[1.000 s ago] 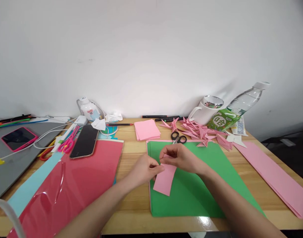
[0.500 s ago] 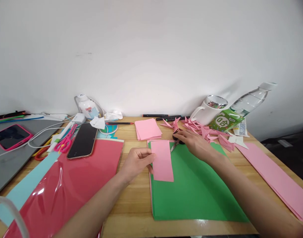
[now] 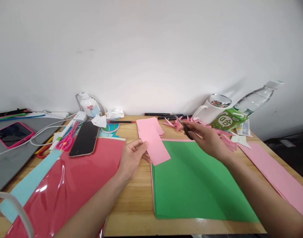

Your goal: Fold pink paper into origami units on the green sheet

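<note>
A pink paper rectangle (image 3: 157, 147) is pinched along its left edge between the thumb and fingers of my left hand (image 3: 135, 153). It is held tilted over the top left corner of the green paper stack (image 3: 198, 181). My right hand (image 3: 203, 134) is closed round the black handles of a pair of scissors (image 3: 187, 130), raised off the table with the blades pointing up and left. Behind the held paper lies a small pile of pink paper squares (image 3: 149, 125), partly covered by it. Folded pink paper pieces (image 3: 176, 124) lie around and behind my right hand.
At the back right stand a white mug (image 3: 211, 109), a green box (image 3: 229, 119) and a leaning clear bottle (image 3: 257, 97). Long pink strips (image 3: 277, 178) lie on the right. To the left are a red sheet pack (image 3: 74, 191), a phone (image 3: 84, 138) and pink scissors (image 3: 68, 137).
My right hand has lifted the scissors off the green paper, and their blades now point upward. My left hand has raised and tilted the pink paper toward the pile of squares.
</note>
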`<state>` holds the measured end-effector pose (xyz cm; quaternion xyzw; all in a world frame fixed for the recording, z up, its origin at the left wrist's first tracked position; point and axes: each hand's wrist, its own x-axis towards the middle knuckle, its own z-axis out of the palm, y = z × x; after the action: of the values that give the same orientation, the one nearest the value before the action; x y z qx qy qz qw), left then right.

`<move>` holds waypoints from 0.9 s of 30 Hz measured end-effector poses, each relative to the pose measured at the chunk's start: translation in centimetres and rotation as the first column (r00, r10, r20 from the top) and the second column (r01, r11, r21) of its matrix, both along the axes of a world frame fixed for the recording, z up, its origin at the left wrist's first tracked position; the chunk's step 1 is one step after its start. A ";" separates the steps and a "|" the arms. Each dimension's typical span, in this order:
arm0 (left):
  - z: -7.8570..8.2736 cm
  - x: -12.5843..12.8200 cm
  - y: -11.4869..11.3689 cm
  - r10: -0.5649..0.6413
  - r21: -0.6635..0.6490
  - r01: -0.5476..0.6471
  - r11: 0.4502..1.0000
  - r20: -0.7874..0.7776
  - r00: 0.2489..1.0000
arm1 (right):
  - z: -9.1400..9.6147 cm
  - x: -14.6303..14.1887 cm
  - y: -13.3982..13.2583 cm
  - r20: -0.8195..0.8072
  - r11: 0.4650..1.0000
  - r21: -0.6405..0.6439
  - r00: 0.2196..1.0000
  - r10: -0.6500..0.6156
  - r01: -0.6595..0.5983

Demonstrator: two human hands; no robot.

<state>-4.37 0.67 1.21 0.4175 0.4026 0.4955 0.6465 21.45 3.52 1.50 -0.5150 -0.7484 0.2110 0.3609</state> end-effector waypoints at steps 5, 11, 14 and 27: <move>-0.1 0.1 -0.1 0.072 0.036 -0.074 0.997 0.040 0.997 | -0.1 -6.1 -3.2 -0.596 0.943 -0.304 0.799 -0.079 -0.133; 0.2 0.3 -0.1 0.056 0.011 -0.058 0.998 0.095 0.994 | -0.8 -9.4 -3.7 -0.727 0.910 -0.404 0.637 -0.257 -0.094; 0.2 0.4 -0.3 0.006 -0.067 0.000 0.998 0.098 0.995 | -1.0 -9.4 -3.7 -0.746 0.926 -0.366 0.624 -0.234 -0.090; 0.7 0.5 -0.6 0.024 -0.243 0.027 0.970 0.206 0.978 | -0.5 -8.9 -4.5 -0.791 0.928 -0.365 0.552 -0.263 -0.081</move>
<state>-3.89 0.08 1.93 0.2808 0.3908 0.4824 0.7319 12.54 -1.02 0.95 -0.4500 -0.4096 0.5417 0.5799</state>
